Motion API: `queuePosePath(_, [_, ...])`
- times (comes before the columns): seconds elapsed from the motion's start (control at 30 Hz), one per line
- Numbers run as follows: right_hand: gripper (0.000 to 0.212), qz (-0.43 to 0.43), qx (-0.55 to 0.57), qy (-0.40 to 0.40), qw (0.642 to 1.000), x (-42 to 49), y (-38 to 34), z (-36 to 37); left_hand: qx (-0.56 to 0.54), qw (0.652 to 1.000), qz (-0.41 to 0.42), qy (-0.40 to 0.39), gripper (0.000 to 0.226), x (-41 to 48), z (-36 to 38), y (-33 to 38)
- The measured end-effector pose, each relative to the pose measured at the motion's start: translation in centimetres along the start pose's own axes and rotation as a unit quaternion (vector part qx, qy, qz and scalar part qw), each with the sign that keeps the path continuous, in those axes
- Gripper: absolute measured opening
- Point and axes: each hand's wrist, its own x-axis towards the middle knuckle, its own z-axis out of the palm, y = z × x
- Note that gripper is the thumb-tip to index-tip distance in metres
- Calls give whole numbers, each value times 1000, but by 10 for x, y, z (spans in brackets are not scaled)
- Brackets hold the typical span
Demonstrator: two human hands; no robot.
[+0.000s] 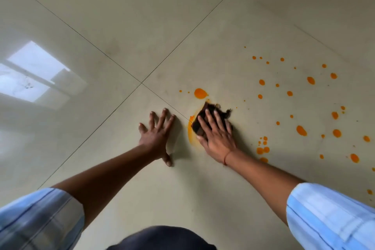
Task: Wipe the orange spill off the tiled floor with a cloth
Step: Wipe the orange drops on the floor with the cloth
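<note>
Floor of glossy beige tiles (pixel 182 26) is seen, where a small, dark, soft, limp cloth (pixel 199 123), best pressed flat, is pinned under the spread right hand (pixel 216 134) on smeared orange spill (pixel 190 132), left hand (pixel 155 134) splayed empty alongside.

L hand (pixel 156 136) lies flat on the glossy beige tiled floor (pixel 121 26), just left of the R hand (pixel 217 134). R hand lies on a dark crumpled cloth (pixel 199 124) atop an orange liquid smear (pixel 190 132). Scattered orange drops (pixel 301 130) lie right; one blob (pixel 200 93) sits beyond the cloth.
</note>
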Motion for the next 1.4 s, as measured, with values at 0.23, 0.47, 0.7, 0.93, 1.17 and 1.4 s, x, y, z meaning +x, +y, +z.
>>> queuePosePath(0.23, [68, -22, 27, 42, 998, -9, -45, 23, -19, 999, 8, 46, 156, 1, 10, -9])
queuePosePath(0.47, [69, 68, 33, 73, 994, 29, -29, 9, -40, 997, 11, 62, 155, 2, 14, -11])
queuePosePath(0.7, [67, -86, -11, 38, 996, -49, -11, 27, -53, 995, 3, 81, 156, -5, 18, -16])
queuePosePath(0.93, [68, 45, 42, 38, 997, 9, -43, 4, -50, 996, 0, 79, 157, -2, 20, -16])
queuePosePath(1.17, [52, 95, 130, 34, 986, 14, -10, -38, -59, 996, -2, 70, 157, -3, 17, -13])
queuePosePath(1.4, [13, 147, 192, 46, 969, 26, -21, -47, -64, 996, -5, 65, 158, -4, 15, -12])
